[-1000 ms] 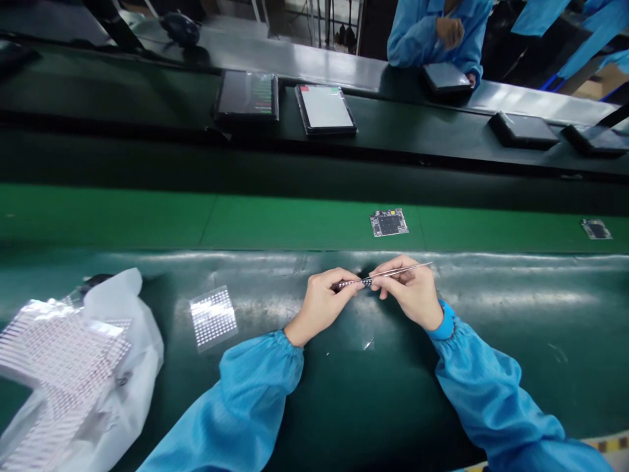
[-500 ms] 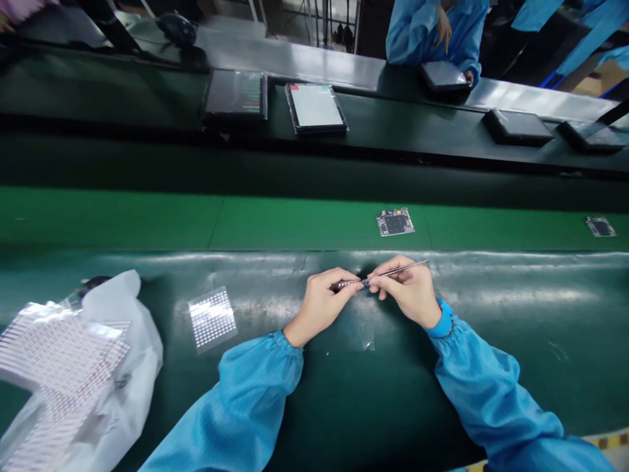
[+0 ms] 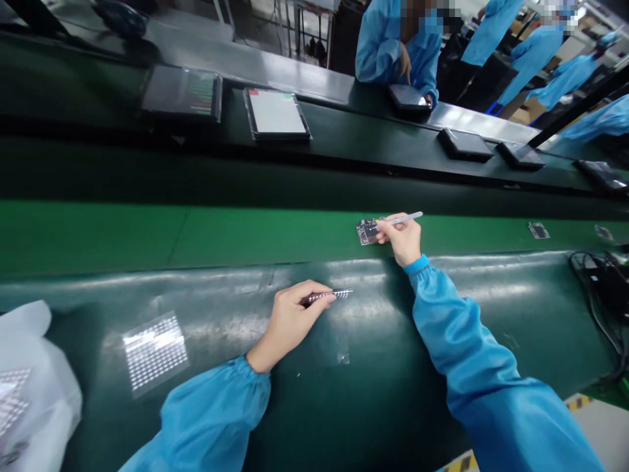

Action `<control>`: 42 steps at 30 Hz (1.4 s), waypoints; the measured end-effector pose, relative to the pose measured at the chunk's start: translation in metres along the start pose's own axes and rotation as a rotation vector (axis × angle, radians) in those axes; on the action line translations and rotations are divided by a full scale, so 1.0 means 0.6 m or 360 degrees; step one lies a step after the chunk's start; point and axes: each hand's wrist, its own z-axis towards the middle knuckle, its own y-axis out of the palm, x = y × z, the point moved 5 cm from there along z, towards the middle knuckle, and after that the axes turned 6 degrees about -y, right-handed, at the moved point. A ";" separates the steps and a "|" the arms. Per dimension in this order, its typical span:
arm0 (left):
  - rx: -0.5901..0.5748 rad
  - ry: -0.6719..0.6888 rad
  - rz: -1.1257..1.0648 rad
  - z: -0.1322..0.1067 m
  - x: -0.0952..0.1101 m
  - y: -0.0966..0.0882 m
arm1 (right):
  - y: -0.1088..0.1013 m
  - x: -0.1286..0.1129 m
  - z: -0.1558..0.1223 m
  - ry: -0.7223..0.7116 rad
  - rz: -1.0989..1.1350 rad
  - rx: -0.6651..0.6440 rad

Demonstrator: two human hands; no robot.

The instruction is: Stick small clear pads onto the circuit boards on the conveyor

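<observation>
Pinched in my left hand (image 3: pixel 297 313) is a sheet of small stickers (image 3: pixel 343 294), seen nearly edge-on above the dark green mat. My right hand (image 3: pixel 403 240) is closed on a pair of tweezers (image 3: pixel 405 219), reaching over the green belt. Its fingertips and the tweezers' tip are at a circuit board (image 3: pixel 366 233), whose right side they partly cover. Whether the tip touches the board I cannot tell. Another dotted sheet (image 3: pixel 156 353) lies flat on the mat to the left of my left hand.
A white plastic bag (image 3: pixel 42 373) with more dotted sheets lies at the left. Further boards (image 3: pixel 538 230) sit along the green belt (image 3: pixel 265 233). Beyond it, wrapped screen devices (image 3: pixel 278 115) rest on a shelf, where a co-worker (image 3: pixel 393 49) handles one. Black cables (image 3: pixel 599 308) lie at the right.
My right hand has left the sticker sheet and moved forward with the tweezers to the circuit board. My left hand still holds the sheet. The whole view has shifted rightward.
</observation>
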 end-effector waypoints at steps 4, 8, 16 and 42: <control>-0.0005 0.0020 0.0015 0.001 -0.001 -0.001 | 0.009 0.034 0.045 0.0103 -0.0069 -0.0006; 0.0001 0.0033 0.0036 0.001 0.001 -0.003 | 0.009 0.047 0.056 0.0191 -0.0152 -0.0027; 0.0007 0.0024 0.0054 0.002 0.001 -0.005 | -0.002 0.055 0.055 0.0212 -0.0164 -0.0071; 0.0021 0.0007 0.0031 0.002 -0.008 -0.005 | -0.044 0.059 0.059 0.0118 -0.0205 -0.0092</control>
